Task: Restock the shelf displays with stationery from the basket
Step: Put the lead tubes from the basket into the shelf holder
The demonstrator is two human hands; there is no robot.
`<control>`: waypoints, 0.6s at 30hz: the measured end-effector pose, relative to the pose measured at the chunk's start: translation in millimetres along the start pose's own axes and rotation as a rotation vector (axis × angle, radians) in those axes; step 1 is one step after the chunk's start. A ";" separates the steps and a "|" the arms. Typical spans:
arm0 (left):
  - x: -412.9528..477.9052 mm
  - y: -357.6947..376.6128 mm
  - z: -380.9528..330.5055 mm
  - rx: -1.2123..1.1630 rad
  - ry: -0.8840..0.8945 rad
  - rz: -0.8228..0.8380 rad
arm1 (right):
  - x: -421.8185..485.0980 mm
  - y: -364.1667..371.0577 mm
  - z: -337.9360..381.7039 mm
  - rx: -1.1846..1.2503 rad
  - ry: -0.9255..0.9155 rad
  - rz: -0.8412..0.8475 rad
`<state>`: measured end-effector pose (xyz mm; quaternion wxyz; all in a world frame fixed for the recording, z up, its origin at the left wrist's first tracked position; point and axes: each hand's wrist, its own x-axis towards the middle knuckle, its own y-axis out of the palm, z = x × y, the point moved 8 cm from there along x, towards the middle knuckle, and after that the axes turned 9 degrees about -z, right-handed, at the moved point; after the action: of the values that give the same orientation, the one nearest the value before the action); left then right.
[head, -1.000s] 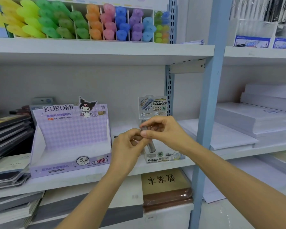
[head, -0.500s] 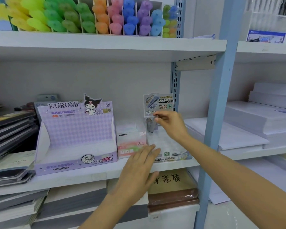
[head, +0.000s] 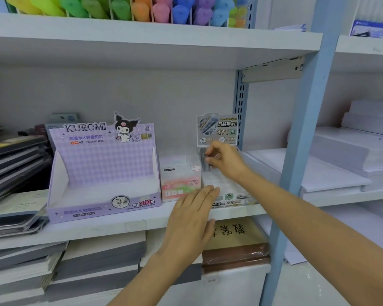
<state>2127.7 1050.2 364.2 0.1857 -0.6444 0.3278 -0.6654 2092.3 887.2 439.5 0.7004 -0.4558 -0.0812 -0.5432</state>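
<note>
A small grey lead tube (head: 203, 161) stands upright just right of the frame's centre, at the back of a clear display box (head: 232, 196) and below that box's printed header card (head: 217, 129). The right hand (head: 226, 162) reaches in from the lower right and pinches the tube between thumb and curled fingertips. The left hand (head: 190, 219) comes up from the bottom centre, flat and holding nothing. Its straight fingers lie together, and their tips are at the box's front left corner, where it meets a pink box (head: 178, 182). Whether they press on it cannot be told. Left of the pink box stands a purple Kuromi display box (head: 102, 171), all on one white shelf (head: 119, 227). Coloured highlighters (head: 119, 7) line the shelf above, and dark notebooks (head: 13, 155) are stacked at the left edge.
</note>
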 end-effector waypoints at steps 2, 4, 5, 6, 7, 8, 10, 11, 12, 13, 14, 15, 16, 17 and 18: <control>0.6 -0.3 0.1 -0.016 -0.002 0.007 | -2.8 -0.2 -1.3 -0.021 0.015 0.027; 0.5 -1.2 0.6 -0.053 -0.014 0.025 | -8.6 -5.1 1.4 -0.112 0.001 0.048; -1.2 -2.0 0.6 -0.086 -0.026 0.032 | -13.8 -10.6 4.8 -0.141 -0.013 0.031; -5.1 -3.6 0.5 -0.133 -0.049 0.029 | -21.2 -18.2 11.0 -0.135 -0.038 -0.014; -11.5 -6.8 0.5 -0.188 -0.080 0.005 | -31.7 -26.8 21.1 -0.094 -0.079 -0.078; -21.0 -11.1 1.4 -0.239 -0.116 -0.041 | -45.5 -34.5 33.8 -0.030 -0.140 -0.147; -50.3 -20.0 6.6 -0.275 -0.173 -0.199 | -82.6 -41.3 59.7 0.099 -0.286 -0.237; -69.8 -22.0 9.8 -0.265 -0.191 -0.268 | -104.4 -37.6 69.7 0.148 -0.348 -0.238; -91.7 -19.6 12.6 -0.253 -0.209 -0.301 | -127.1 -27.7 76.5 0.187 -0.389 -0.200; -115.7 -12.7 15.8 -0.256 -0.232 -0.294 | -149.6 -12.5 80.4 0.211 -0.416 -0.127; -141.7 -1.8 19.1 -0.282 -0.269 -0.248 | -172.5 7.0 81.7 0.219 -0.432 -0.029; -169.0 12.9 22.7 -0.325 -0.319 -0.163 | -194.2 29.3 79.9 0.213 -0.433 0.089; -197.7 30.4 25.6 -0.361 -0.378 -0.043 | -215.6 54.1 74.6 0.197 -0.410 0.221; -228.2 49.3 27.9 -0.374 -0.436 0.104 | -236.9 79.5 66.2 0.173 -0.371 0.358; -259.2 68.4 30.4 -0.363 -0.490 0.261 | -257.3 104.6 56.1 0.136 -0.334 0.495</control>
<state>2171.5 1168.8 125.9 0.2246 -0.7606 0.4663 -0.3919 2098.9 1104.1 257.3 0.8173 -0.4970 -0.1178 -0.2668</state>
